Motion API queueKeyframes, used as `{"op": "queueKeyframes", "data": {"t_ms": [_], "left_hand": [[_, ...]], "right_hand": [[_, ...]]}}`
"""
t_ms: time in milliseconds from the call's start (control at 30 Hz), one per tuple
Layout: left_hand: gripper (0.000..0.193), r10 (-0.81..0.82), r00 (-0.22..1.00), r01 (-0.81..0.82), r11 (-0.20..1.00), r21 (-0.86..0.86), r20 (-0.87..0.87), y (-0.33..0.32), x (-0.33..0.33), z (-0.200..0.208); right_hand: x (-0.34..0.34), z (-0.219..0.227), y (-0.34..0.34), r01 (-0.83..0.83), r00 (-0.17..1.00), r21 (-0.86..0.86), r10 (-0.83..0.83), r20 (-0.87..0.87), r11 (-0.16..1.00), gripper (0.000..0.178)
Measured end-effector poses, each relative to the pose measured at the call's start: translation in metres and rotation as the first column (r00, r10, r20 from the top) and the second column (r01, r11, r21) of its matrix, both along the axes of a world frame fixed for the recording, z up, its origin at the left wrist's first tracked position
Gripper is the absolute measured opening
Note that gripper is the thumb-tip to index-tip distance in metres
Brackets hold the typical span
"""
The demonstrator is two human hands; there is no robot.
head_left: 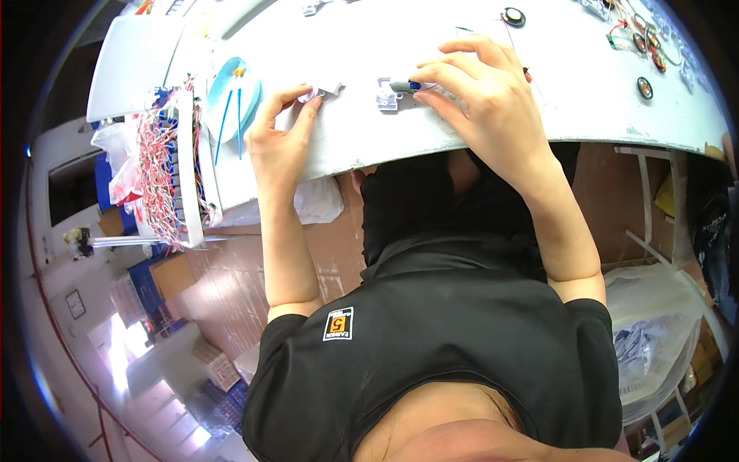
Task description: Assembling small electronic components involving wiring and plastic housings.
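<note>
My left hand [282,137] pinches a small white plastic part [329,90] between thumb and fingers, low over the white table. To its right, a second white plastic housing [387,102] lies on the tabletop. Across that housing sits a small grey-and-blue component [404,86], and thin wires seem to run from it under my palm. My right hand [489,104] has its thumb and index finger closed at the blue end of this component, the other fingers raised. The exact contact is partly hidden by the fingertips.
A light-blue dish [237,69] with two blue sticks [223,127] stands left of my left hand. Beyond it, a rack holds many red-and-white wires [158,173]. Small round speakers [645,88] and wires lie at right. The table's curved front edge [616,144] runs below my hands.
</note>
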State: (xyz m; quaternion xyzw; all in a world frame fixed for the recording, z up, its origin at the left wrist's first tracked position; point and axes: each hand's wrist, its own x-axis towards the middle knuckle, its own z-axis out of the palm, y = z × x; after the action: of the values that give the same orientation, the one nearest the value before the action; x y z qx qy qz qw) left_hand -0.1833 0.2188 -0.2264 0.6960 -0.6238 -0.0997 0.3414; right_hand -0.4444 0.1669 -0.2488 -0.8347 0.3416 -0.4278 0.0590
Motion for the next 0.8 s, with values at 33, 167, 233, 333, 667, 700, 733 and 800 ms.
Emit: {"op": "queueKeyframes", "data": {"t_ms": [33,167,233,333,667,700,733,800], "left_hand": [[0.021,-0.012,1.0,0.011,0.999,-0.042,-0.023,0.0,0.0,-0.004],[0.021,-0.002,0.983,-0.027,0.988,-0.155,-0.182,0.008,-0.018,-0.006],[0.023,-0.056,0.961,-0.001,0.979,-0.204,-0.273,0.013,-0.042,-0.007],[0.026,-0.107,0.93,0.018,0.969,-0.248,-0.351,0.015,-0.066,-0.012],[0.018,-0.027,0.837,-0.127,0.962,-0.241,-0.547,0.013,-0.076,-0.023],[0.018,-0.05,0.828,-0.117,0.959,-0.259,-0.558,0.012,-0.075,-0.024],[0.018,-0.049,0.831,-0.11,0.962,-0.251,-0.553,0.012,-0.074,-0.025],[0.016,-0.089,0.782,-0.104,0.957,-0.271,-0.617,0.013,-0.073,-0.026]], "right_hand": [[0.0,0.004,0.0,-0.01,1.0,0.021,0.01,-0.004,1.0,0.018],[-0.002,0.001,0.003,-0.022,0.998,0.072,0.018,0.065,0.997,0.02],[-0.005,-0.001,0.004,-0.032,0.997,0.087,0.026,0.067,0.996,0.021],[-0.011,0.003,0.001,-0.096,0.991,0.05,0.091,0.103,0.994,0.015],[-0.009,-0.017,0.0,-0.102,0.978,0.02,0.096,0.183,0.995,0.006],[-0.01,-0.016,0.0,-0.086,0.983,0.0,0.084,0.162,0.996,0.007],[-0.01,-0.016,0.001,-0.071,0.987,-0.022,0.073,0.142,0.997,0.007],[-0.008,-0.018,0.001,-0.057,0.986,-0.041,0.063,0.153,0.998,0.008]]}}
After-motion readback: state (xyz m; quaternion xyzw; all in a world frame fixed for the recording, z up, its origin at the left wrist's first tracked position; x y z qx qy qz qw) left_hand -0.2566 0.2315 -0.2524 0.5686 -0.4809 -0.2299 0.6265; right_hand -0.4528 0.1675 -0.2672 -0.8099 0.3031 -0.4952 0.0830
